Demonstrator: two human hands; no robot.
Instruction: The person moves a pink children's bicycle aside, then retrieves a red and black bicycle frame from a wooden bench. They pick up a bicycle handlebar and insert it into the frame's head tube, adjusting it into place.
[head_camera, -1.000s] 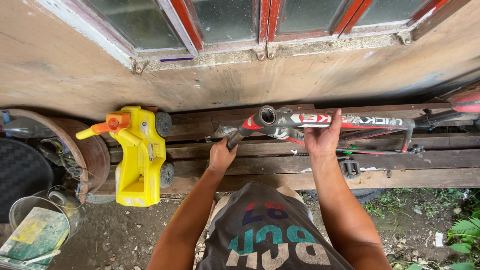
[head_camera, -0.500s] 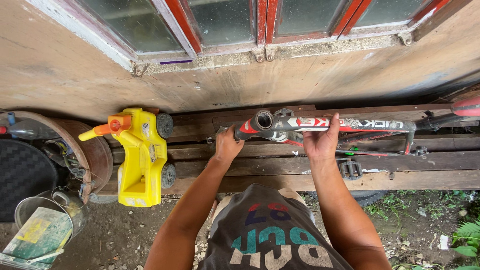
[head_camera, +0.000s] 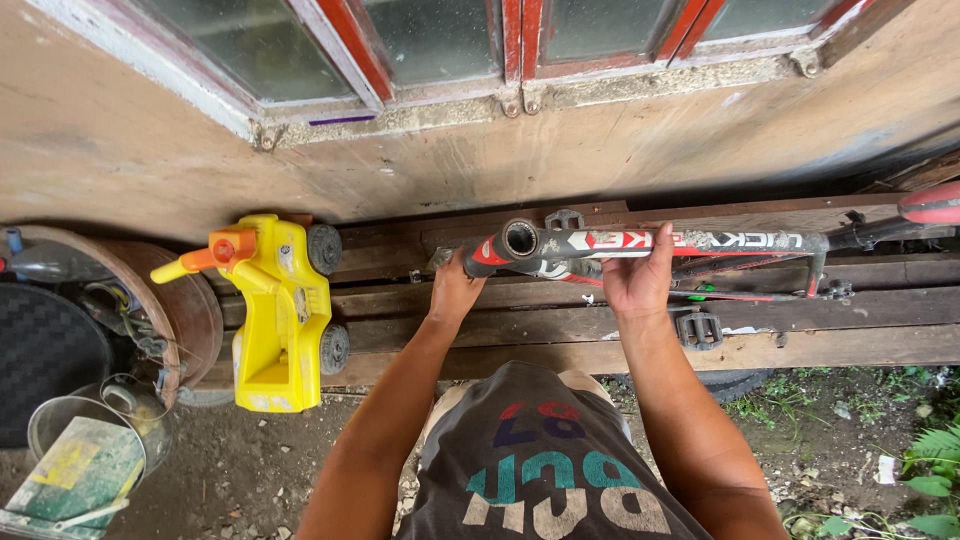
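Lying well left of the hands, a yellow toy car (head_camera: 283, 310) rests on wooden planks (head_camera: 780, 345). The left hand (head_camera: 455, 292) has shifted closer, now closing around the bike frame's (head_camera: 640, 243) front end; its fingers are hidden. The right hand (head_camera: 636, 275) grips the top tube.

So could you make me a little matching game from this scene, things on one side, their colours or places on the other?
Things:
1. toy vehicle
2. bicycle frame
3. bucket
4. window frame

Descriptions:
A. red painted wood, top of view
B. yellow with black wheels
C. held by left hand and right hand
D. bottom left, on the ground

Pairs: 1-B, 2-C, 3-D, 4-A
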